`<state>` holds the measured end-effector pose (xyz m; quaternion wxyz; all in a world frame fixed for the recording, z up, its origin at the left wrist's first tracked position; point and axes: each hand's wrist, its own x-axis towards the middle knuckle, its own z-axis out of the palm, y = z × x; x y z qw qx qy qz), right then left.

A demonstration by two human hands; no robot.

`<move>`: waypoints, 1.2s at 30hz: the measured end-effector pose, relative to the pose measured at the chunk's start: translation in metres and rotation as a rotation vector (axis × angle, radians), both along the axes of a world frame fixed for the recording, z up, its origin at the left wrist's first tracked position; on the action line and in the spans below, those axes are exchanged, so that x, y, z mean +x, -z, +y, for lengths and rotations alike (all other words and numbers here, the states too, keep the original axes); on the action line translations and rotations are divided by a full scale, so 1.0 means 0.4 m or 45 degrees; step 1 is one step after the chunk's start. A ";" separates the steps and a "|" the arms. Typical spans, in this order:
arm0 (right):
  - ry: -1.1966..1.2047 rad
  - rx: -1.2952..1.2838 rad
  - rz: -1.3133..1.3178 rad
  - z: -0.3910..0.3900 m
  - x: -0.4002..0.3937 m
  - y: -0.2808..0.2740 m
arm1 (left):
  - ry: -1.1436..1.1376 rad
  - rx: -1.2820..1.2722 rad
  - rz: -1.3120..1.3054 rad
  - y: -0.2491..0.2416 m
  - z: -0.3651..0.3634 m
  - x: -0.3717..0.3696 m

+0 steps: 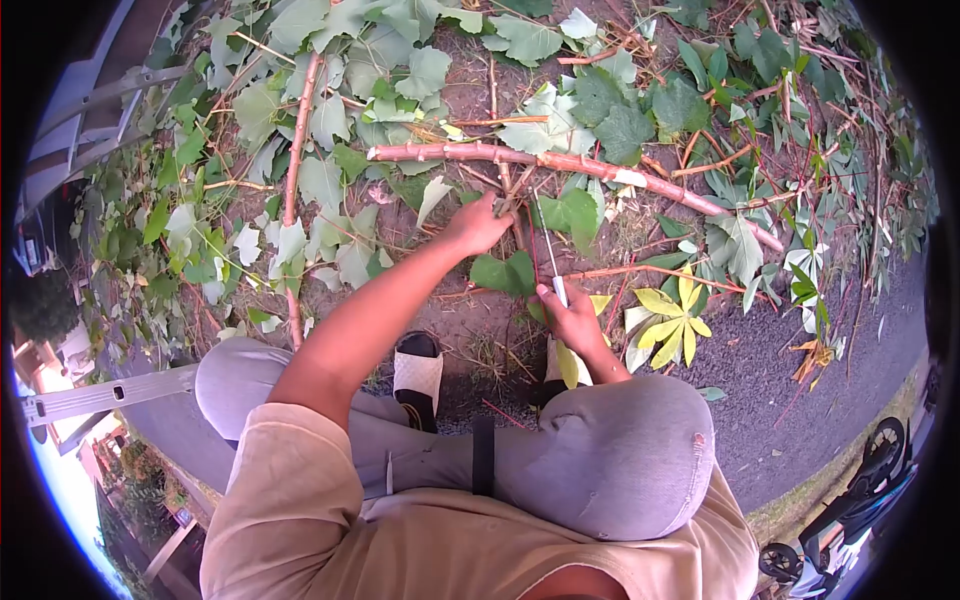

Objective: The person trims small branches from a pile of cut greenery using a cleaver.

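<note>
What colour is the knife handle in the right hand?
The visible part of the knife handle is white, best seen in the head view.

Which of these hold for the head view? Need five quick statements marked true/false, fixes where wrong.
1. The right hand holds a white-handled, thin-bladed tool. True.
2. The left hand is spread open, touching nothing. False: it is closed around a stem.
3. The thick reddish-brown branch crosses the picture above both hands. True.
4. The yellow leaf cluster lies between the two hands. False: it lies to the right of the right hand.
5. The person wears grey trousers. True.
</note>
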<state>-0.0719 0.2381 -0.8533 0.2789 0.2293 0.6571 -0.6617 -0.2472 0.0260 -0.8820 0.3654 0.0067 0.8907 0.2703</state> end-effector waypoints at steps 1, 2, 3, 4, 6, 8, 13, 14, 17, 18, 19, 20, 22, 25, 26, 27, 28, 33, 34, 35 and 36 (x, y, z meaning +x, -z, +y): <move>-0.018 -0.115 -0.019 -0.021 -0.008 -0.007 | -0.095 0.064 -0.086 -0.019 -0.026 0.005; -0.033 0.043 0.259 -0.033 -0.001 0.009 | -0.192 0.146 0.028 0.027 -0.029 0.017; -0.154 0.034 -0.020 -0.019 -0.020 -0.023 | -0.220 0.163 0.020 0.045 -0.034 0.020; -0.076 0.017 0.089 -0.036 -0.030 -0.051 | -0.152 0.087 0.028 0.047 -0.042 0.016; -0.043 0.013 0.211 -0.017 -0.051 0.002 | -0.329 -0.011 0.115 0.064 -0.032 0.010; 0.171 0.144 0.195 0.028 -0.093 0.016 | -0.308 0.090 -0.197 -0.068 -0.067 -0.037; 0.249 0.593 0.820 0.219 -0.285 0.095 | -0.050 -0.050 0.074 0.005 -0.089 -0.074; 0.245 0.657 0.844 0.281 -0.319 0.100 | -0.040 -0.043 0.078 -0.033 -0.095 -0.082; 0.097 1.203 1.170 0.452 -0.412 0.180 | -0.253 0.011 0.033 -0.102 -0.075 -0.084; 0.055 0.904 0.866 0.497 -0.437 0.174 | -0.198 -0.036 0.120 -0.069 -0.082 -0.087; 0.015 0.599 0.553 0.517 -0.458 0.157 | -0.197 -0.040 0.187 -0.065 -0.100 -0.083; -0.009 0.481 0.553 0.514 -0.464 0.173 | -0.179 -0.026 0.242 -0.069 -0.110 -0.074; 0.033 0.367 0.438 0.475 -0.455 0.107 | -0.260 -0.017 0.241 -0.127 -0.113 -0.074; -0.016 0.666 0.675 0.532 -0.450 0.202 | -0.151 0.087 0.400 -0.144 -0.151 -0.083; -0.055 0.663 0.665 0.539 -0.450 0.206 | -0.078 0.094 0.508 -0.153 -0.165 -0.077; -0.144 0.783 0.742 0.553 -0.455 0.218 | -0.050 0.123 0.537 -0.145 -0.186 -0.076; -0.164 0.769 0.777 0.510 -0.455 0.141 | 0.086 0.032 0.595 -0.172 -0.197 -0.081; -0.430 0.910 0.932 0.514 -0.449 0.093 | 0.307 -0.147 0.360 -0.318 -0.244 -0.140; -0.484 0.894 0.840 0.509 -0.447 0.078 | 0.354 -0.209 0.316 -0.340 -0.248 -0.149; -0.537 0.877 0.748 0.511 -0.444 0.072 | 0.372 -0.203 0.312 -0.362 -0.253 -0.155; -0.526 0.881 0.735 0.514 -0.441 0.076 | 0.415 -0.222 0.298 -0.384 -0.258 -0.157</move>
